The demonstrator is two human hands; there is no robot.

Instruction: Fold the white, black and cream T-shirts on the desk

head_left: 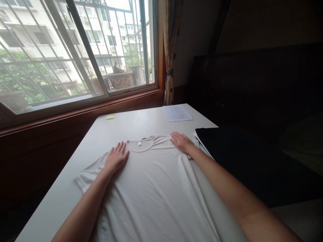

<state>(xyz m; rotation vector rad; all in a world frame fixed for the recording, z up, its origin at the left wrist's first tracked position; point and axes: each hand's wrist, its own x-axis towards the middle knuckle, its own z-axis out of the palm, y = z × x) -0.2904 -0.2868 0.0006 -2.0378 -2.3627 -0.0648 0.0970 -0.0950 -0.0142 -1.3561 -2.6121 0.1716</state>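
A white T-shirt (pixel 153 181) lies flat, front up, on a white table (pixel 83 158), its collar toward the window. My left hand (pixel 116 157) rests palm down on the shirt's left shoulder, fingers stretched out beside the collar. My right hand (pixel 181 141) lies flat on the right shoulder, fingers extended toward the collar. Neither hand holds anything. The shirt's left sleeve (pixel 87 174) spreads out toward the table's left side; the right sleeve is hidden under my right forearm.
A printed sheet of paper (pixel 178 113) lies at the table's far right corner, and a yellow sticky note (pixel 110 117) sits near the far edge. A dark cloth (pixel 239 154) lies to the right of the shirt. A barred window (pixel 75 50) and curtain (pixel 170 50) stand behind.
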